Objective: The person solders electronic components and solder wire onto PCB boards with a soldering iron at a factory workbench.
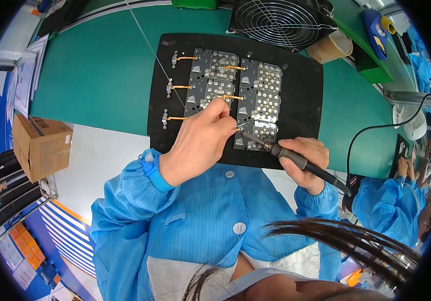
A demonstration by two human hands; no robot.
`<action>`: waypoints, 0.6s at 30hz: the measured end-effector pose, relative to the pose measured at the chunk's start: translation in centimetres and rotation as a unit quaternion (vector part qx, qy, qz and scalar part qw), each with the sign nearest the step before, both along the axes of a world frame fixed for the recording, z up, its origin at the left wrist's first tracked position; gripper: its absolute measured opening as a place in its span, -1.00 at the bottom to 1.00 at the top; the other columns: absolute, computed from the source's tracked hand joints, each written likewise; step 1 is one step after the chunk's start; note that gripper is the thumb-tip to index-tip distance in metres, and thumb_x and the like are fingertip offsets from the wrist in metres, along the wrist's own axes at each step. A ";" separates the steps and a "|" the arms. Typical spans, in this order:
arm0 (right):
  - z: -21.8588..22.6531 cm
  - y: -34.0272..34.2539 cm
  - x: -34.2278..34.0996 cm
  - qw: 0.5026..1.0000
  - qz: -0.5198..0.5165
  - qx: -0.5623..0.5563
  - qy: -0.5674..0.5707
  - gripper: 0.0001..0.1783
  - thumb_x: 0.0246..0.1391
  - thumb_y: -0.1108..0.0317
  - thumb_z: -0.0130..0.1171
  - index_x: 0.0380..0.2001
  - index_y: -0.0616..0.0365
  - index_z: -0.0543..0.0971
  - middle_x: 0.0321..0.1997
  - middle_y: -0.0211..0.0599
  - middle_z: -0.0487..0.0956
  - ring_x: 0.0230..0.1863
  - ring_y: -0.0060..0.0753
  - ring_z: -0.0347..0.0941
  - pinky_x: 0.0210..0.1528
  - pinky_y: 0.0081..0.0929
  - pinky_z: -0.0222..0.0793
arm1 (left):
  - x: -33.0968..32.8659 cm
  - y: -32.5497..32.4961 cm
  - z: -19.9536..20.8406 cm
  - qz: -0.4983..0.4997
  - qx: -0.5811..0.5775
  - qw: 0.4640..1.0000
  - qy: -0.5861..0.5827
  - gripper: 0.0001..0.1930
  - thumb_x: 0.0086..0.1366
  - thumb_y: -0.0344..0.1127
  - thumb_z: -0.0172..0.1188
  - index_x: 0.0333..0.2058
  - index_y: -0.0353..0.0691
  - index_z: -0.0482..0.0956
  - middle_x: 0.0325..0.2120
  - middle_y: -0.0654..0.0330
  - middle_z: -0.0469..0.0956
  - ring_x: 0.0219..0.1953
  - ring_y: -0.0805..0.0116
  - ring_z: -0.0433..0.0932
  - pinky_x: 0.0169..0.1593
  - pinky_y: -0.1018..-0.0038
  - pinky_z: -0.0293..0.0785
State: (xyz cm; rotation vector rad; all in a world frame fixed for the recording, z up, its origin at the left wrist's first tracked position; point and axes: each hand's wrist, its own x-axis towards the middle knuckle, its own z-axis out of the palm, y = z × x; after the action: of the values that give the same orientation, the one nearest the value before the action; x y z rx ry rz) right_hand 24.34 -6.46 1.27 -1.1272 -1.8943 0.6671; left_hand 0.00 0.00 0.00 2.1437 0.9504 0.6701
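My right hand (303,158) is closed round the black handle of a soldering iron (299,161). Its metal tip slants up and left over a circuit board (265,131) in the nearest row. Close to that tip, the fingers of my left hand (200,138) are pinched together on a thin solder wire (147,42), which runs down to the hand from the far edge. Several dark boards with rows of round metallic pads lie in two columns on a black mat (300,100). Orange flat cables (176,118) with small metal connectors stick out to the left. My left hand hides part of the near-left board.
A black fan (278,22) with a wire guard stands at the far edge, beside a tan cardboard tube (331,46). Green table (90,75) surrounds the mat. A cardboard box (42,146) is at left. The iron's black cord (358,138) loops at right, near a co-worker's blue sleeve (386,200).
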 end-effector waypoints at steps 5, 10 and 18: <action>0.0 -0.1 0.1 1.000 0.007 0.001 0.006 -0.71 -0.14 0.38 0.33 -0.34 0.35 0.60 -0.62 -0.22 0.57 -0.68 -0.36 0.48 -0.66 -0.53 0.31 | 0.0 0.0 0.0 0.001 -0.003 1.000 0.002 -0.86 0.06 -0.60 0.26 -0.37 -0.38 0.54 -0.38 0.13 0.32 -0.47 0.27 0.45 -0.39 0.41 0.40; 0.6 -0.5 0.6 1.000 -0.010 -0.008 0.003 -0.70 -0.17 0.39 0.33 -0.35 0.37 0.60 -0.62 -0.20 0.56 -0.66 -0.32 0.49 -0.63 -0.50 0.32 | 0.0 0.0 -0.1 -0.001 -0.001 1.000 -0.006 -0.87 0.06 -0.60 0.26 -0.37 -0.39 0.54 -0.38 0.13 0.33 -0.47 0.27 0.45 -0.39 0.41 0.39; 0.1 -2.4 2.6 0.984 -0.158 -0.041 0.073 -0.66 -0.19 0.28 0.30 -0.38 0.37 0.62 -0.61 -0.17 0.57 -0.57 -0.31 0.54 -0.48 -0.51 0.42 | -0.7 0.0 0.0 0.016 -0.027 0.999 -0.015 -0.89 0.09 -0.62 0.23 -0.36 -0.38 0.55 -0.34 0.13 0.35 -0.48 0.30 0.46 -0.39 0.44 0.40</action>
State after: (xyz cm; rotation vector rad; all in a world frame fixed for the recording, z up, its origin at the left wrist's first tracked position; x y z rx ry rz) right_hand 26.97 -8.81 1.40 -1.3570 -1.5328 0.6339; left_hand -0.67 -0.02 -0.04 2.0692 0.9765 0.6825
